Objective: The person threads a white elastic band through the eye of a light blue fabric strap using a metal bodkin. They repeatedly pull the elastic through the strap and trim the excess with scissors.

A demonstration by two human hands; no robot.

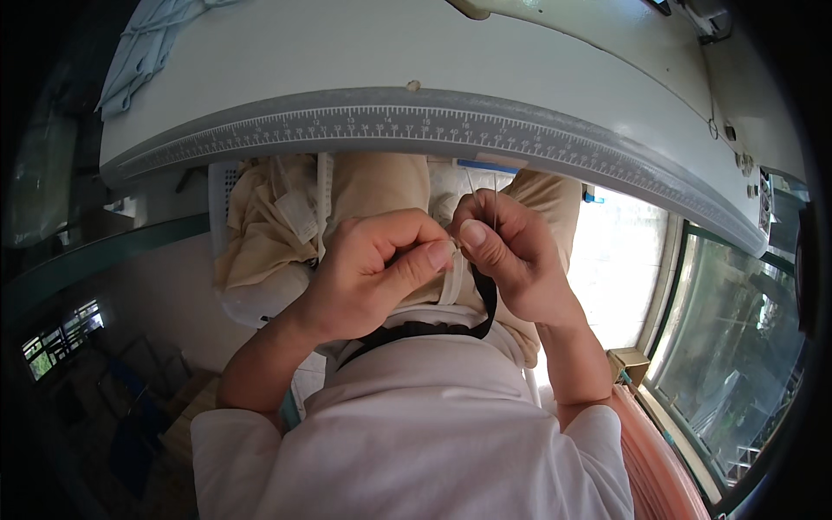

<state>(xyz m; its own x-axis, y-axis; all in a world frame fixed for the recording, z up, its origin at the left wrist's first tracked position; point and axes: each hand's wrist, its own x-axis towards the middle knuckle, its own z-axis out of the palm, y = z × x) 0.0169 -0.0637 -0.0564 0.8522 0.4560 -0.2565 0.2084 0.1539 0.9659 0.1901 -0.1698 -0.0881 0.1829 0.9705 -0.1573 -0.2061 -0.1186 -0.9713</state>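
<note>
In front of my lap my two hands meet, fingertips almost touching. My left hand (381, 269) is closed in a pinch between thumb and curled forefinger; the small thing at its tips is too tiny to name. My right hand (511, 251) is closed too, its thumb pressed on its forefinger. Two thin metal prongs, like a pair of tweezers (496, 195), stick up out of the right hand; the rest is hidden in the fingers. A black strap (487, 303) runs from below the right hand to my waist.
The white sewing table (347, 61) has a grey ruler strip (416, 121) along its near edge, just beyond my hands. Light blue cloth (143, 56) lies at its far left. Beige cloth (264, 221) fills a white basket beside my left leg. Pink material (654, 451) is at lower right.
</note>
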